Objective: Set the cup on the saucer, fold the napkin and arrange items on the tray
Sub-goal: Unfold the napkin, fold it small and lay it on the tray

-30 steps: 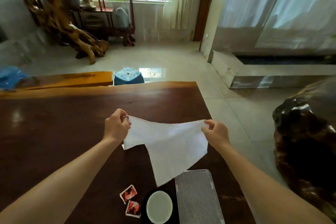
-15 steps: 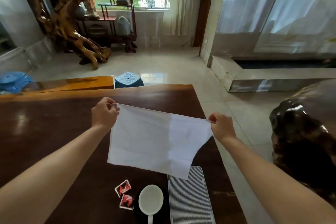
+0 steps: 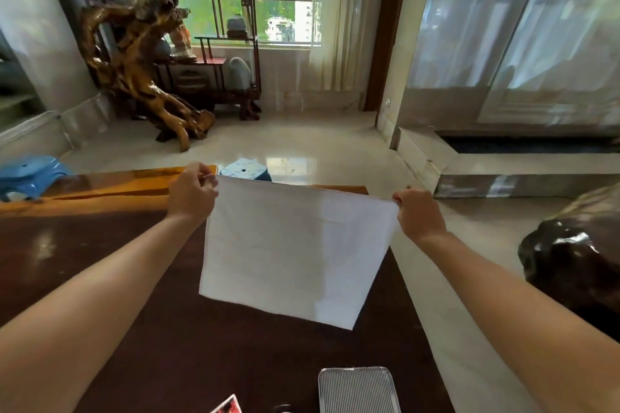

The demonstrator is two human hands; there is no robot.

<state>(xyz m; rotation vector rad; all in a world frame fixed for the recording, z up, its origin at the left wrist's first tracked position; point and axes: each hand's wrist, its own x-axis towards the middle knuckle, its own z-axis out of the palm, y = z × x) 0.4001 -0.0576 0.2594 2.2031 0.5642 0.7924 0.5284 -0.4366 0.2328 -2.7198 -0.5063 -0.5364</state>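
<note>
A white napkin (image 3: pixel 295 251) hangs spread flat in the air above the dark wooden table (image 3: pixel 100 265). My left hand (image 3: pixel 192 190) pinches its upper left corner and my right hand (image 3: pixel 417 213) pinches its upper right corner. The cloth is fully opened, with its lower edge hanging free. A ribbed silver tray (image 3: pixel 357 391) lies on the table at the bottom edge of the view, partly cut off. A red and white sachet (image 3: pixel 228 406) peeks in at the bottom left of the tray. The cup and saucer are out of sight.
The table's right edge runs close to my right arm, with pale tiled floor beyond. A large dark glossy rock (image 3: pixel 573 261) stands at the right. A blue stool (image 3: pixel 246 171) sits past the table's far edge and a carved root sculpture (image 3: pixel 144 77) stands by the window.
My hands have lifted the napkin higher and pulled it out into a flat sheet. The view has tilted up, so the cup and most of the sachets have dropped out of sight.
</note>
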